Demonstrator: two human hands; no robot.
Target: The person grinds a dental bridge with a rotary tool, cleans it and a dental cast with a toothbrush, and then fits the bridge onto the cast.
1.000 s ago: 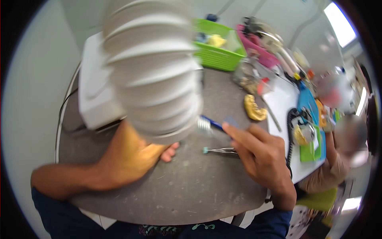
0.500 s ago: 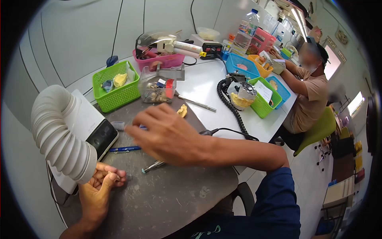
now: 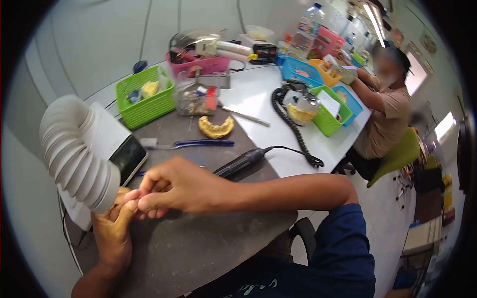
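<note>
My left hand (image 3: 113,226) is at the lower left, just under the mouth of the white ribbed hose (image 3: 82,154), its fingers pinched together. My right hand (image 3: 174,188) meets it from the right, with thumb and fingers also pinched, and the fingertips of both hands touch. Whatever lies between the fingertips is too small to make out. Beyond my right hand, a black handpiece (image 3: 241,163) with a cable lies on the grey mat (image 3: 198,248). Further back are a blue-handled brush (image 3: 203,143) and a yellow dental arch model (image 3: 216,127).
A green basket (image 3: 146,110), a clear container (image 3: 197,102) and a pink basket (image 3: 198,68) stand at the back. On the white table are a coiled cord (image 3: 284,116), a second model (image 3: 301,113) and blue baskets (image 3: 303,72). A co-worker (image 3: 387,99) sits at the right.
My right hand has moved left and down from over the mat to my left hand, and its fingers have closed. The yellow model, brush and handpiece are now uncovered.
</note>
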